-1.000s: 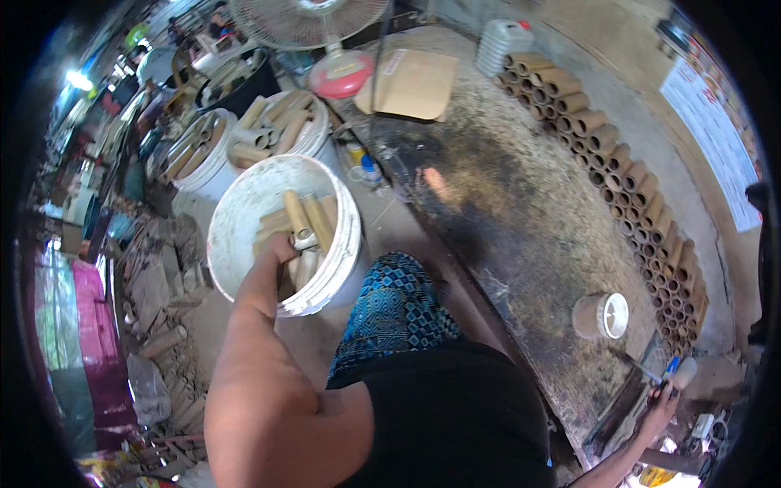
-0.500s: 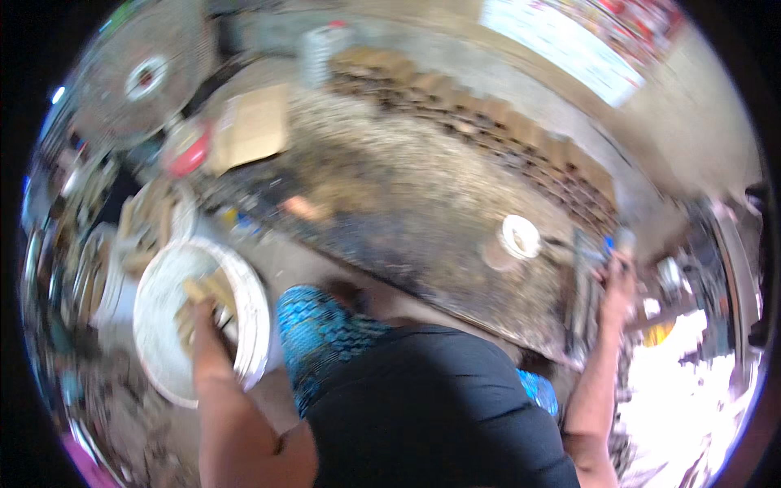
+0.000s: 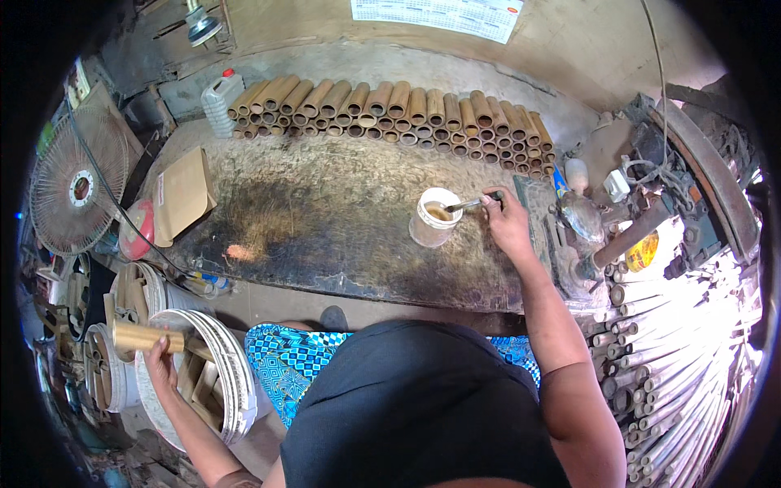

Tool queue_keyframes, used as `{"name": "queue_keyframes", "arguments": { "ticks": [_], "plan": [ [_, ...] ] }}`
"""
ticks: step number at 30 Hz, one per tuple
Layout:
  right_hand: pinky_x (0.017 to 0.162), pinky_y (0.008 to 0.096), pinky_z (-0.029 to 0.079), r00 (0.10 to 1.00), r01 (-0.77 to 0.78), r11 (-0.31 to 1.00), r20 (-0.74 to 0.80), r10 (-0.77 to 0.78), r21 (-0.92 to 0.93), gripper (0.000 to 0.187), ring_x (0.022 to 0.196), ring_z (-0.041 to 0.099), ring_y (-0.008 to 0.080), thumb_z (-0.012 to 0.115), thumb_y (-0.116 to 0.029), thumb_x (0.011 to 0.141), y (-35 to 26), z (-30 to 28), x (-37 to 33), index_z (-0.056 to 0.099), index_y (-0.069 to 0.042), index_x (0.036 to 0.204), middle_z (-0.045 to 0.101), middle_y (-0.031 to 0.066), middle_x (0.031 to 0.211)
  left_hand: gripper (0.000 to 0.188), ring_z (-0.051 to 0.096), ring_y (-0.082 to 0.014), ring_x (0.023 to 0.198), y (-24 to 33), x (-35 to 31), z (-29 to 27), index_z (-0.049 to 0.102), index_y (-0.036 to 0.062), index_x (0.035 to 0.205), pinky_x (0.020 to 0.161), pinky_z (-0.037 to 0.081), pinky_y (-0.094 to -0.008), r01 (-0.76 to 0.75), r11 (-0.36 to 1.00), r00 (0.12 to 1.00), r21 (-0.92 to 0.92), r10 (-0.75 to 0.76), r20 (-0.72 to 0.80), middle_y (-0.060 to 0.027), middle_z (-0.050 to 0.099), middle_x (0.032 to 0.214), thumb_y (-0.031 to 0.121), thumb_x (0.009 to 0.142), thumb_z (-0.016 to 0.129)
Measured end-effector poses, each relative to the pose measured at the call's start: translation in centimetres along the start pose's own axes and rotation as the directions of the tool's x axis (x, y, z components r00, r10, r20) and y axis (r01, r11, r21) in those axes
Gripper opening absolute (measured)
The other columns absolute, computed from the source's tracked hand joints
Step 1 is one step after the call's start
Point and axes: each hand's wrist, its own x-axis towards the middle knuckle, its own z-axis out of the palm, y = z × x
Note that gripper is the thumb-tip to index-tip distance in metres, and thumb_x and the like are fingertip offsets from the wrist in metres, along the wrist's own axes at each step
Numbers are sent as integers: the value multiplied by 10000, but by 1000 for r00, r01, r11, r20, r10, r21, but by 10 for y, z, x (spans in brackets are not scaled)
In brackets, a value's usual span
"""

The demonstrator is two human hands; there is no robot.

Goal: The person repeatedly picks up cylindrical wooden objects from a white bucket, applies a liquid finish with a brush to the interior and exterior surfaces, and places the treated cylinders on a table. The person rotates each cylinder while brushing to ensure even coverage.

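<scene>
My left hand (image 3: 162,363) grips a short, light tan bamboo tube (image 3: 140,337), held sideways above the rim of a large white bucket (image 3: 242,376). More bamboo pieces (image 3: 200,384) lie inside that bucket. Over the worktable, my right hand (image 3: 508,223) is closed round the dark end of a brush (image 3: 470,203). The brush slants down to the left, its far end inside a small white tub (image 3: 431,231). Brownish liquid (image 3: 439,211) shows in the tub.
Stacked bamboo tubes (image 3: 390,114) line the back of the worktable (image 3: 342,220), beside a plastic jug (image 3: 221,104). A cardboard piece (image 3: 185,195) and fan (image 3: 79,187) stand left. A vise-like metal tool (image 3: 622,240) and long poles (image 3: 675,390) are at right.
My left hand has come up out of the large bucket with a bamboo tube. My right hand, with the brush, is closer to the small tub. The view has turned.
</scene>
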Motion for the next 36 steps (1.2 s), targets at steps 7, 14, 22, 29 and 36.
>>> {"name": "queue_keyframes", "arguments": {
  "ticks": [7,14,22,29,36],
  "plan": [
    [619,273,478,996,-81,944,-8,89,321,187,652,577,105,628,-144,1013,1,-15,-18,653,-73,1184,672,44,763,916,592,-299,1271,-28,-33,269,372,-20,1495,1088,479,-454,-252,910,826,328,25,563,-160,601,1344,305,771,829],
    [704,244,514,994,-112,926,37,105,359,216,776,617,99,625,-103,1016,4,-24,-44,638,-49,1225,672,49,898,688,644,-205,1120,-148,-85,448,523,35,1321,987,516,-386,-227,894,741,385,-98,664,-98,667,1200,198,767,895],
    [713,249,523,989,-148,905,65,133,399,247,765,632,106,628,-92,1015,8,-28,-59,642,-43,1257,693,70,967,776,657,-335,1142,-150,-111,498,478,27,1317,982,514,-438,-406,788,747,462,-5,665,-209,664,1216,306,739,914],
    [668,233,504,985,-119,728,-10,171,675,293,745,646,106,579,-167,1059,-1,-27,-59,566,-12,1308,713,91,986,737,653,-331,1166,-150,-105,500,482,29,1312,989,510,-440,-382,816,701,435,-51,711,-219,660,1245,323,777,894],
    [626,239,498,973,-224,450,173,152,864,330,720,672,151,561,-210,1069,-19,-4,-60,535,-9,1329,715,110,967,750,637,-321,1214,-149,-104,495,479,33,1357,1024,496,-427,-412,818,675,401,-21,737,-206,657,1280,330,796,880]
  ]
}}
